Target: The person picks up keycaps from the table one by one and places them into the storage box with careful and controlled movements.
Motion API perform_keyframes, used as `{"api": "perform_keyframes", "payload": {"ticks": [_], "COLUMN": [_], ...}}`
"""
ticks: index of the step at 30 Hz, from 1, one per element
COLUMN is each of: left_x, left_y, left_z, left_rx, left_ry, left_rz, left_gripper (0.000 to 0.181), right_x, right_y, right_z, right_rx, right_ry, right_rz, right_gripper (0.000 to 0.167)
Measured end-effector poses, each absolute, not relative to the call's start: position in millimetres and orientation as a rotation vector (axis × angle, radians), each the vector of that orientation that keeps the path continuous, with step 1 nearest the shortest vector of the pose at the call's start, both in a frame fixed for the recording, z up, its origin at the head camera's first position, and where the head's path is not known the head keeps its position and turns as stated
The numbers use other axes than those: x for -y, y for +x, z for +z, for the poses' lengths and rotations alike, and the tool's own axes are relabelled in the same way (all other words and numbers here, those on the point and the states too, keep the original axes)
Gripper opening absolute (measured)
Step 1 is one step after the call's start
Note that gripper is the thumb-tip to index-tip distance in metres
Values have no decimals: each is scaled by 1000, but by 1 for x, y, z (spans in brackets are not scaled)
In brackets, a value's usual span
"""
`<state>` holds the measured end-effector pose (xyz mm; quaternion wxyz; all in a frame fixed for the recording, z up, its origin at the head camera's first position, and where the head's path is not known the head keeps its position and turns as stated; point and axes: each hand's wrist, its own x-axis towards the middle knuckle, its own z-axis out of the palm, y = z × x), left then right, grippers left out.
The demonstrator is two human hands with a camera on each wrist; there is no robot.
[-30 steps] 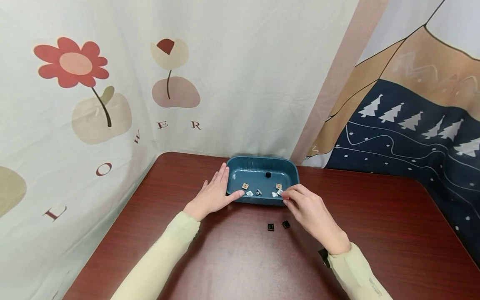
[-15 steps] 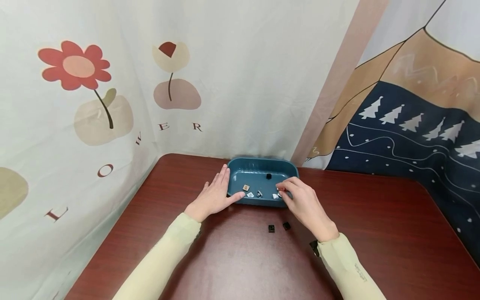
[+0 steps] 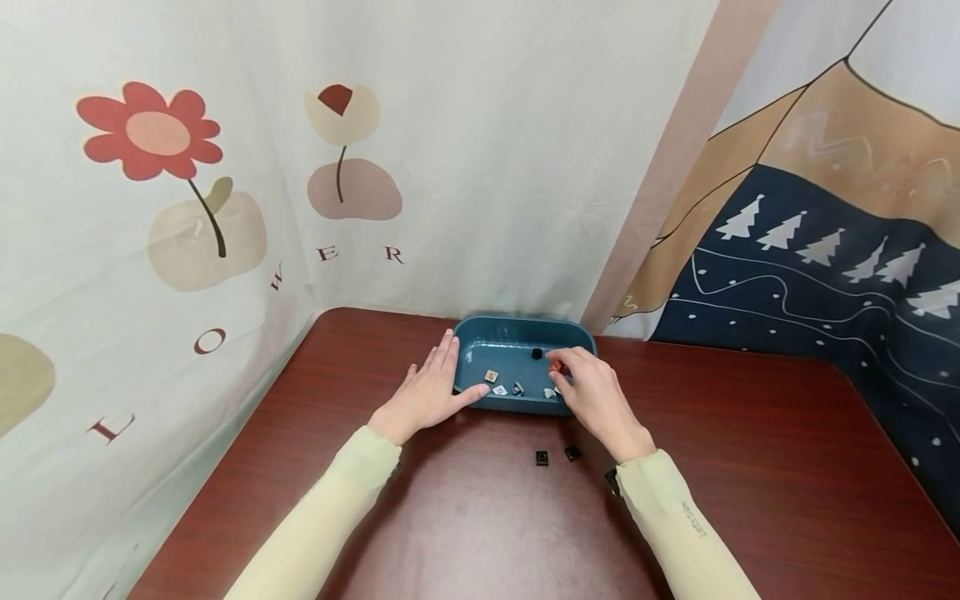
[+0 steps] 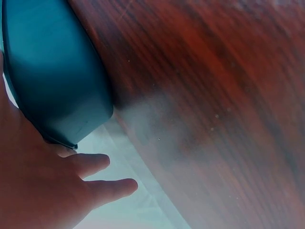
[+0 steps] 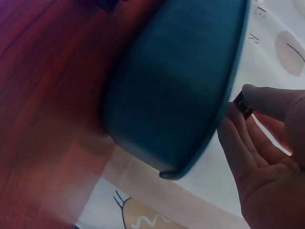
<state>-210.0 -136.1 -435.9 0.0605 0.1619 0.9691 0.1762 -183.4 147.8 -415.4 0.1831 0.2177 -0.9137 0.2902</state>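
My left hand (image 3: 423,387) rests against the left end of a blue tray (image 3: 517,329), fingers straight along its rim and thumb over the front edge. In the left wrist view, the left hand (image 4: 43,176) touches the tray's rim. My right hand (image 3: 600,398) is over the tray's right side, pinching a small reddish square block (image 3: 556,366). Up close in the right wrist view, this block (image 5: 243,105) looks dark with red, held between thumb and fingertips. Inside the tray lie a black block (image 3: 537,353), a tan block (image 3: 491,377) and several silvery pieces (image 3: 500,390).
Two black square pieces, one left (image 3: 542,458) and one right (image 3: 573,452), lie on the brown table (image 3: 465,517) in front of the tray. Behind the tray hangs a printed curtain (image 3: 487,167).
My right hand has moved from the tray's front right corner leftward and farther in. A reddish block now shows between its fingertips. My left hand stays in place.
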Motion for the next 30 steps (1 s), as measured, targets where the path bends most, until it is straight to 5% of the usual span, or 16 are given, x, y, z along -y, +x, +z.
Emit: {"api": "perform_keyframes", "payload": {"ticks": [30], "left_x": [136], "left_y": [-210], "left_z": [-437], "left_rx": [-2925], "left_ry": [496], "left_rz": [547], "left_gripper": [113], "right_x": [-129], "right_y": [-207], "right_z": [-429], "right_rx": [2851], "right_ry": [484], "right_rz": [653], "right_gripper": [24]}}
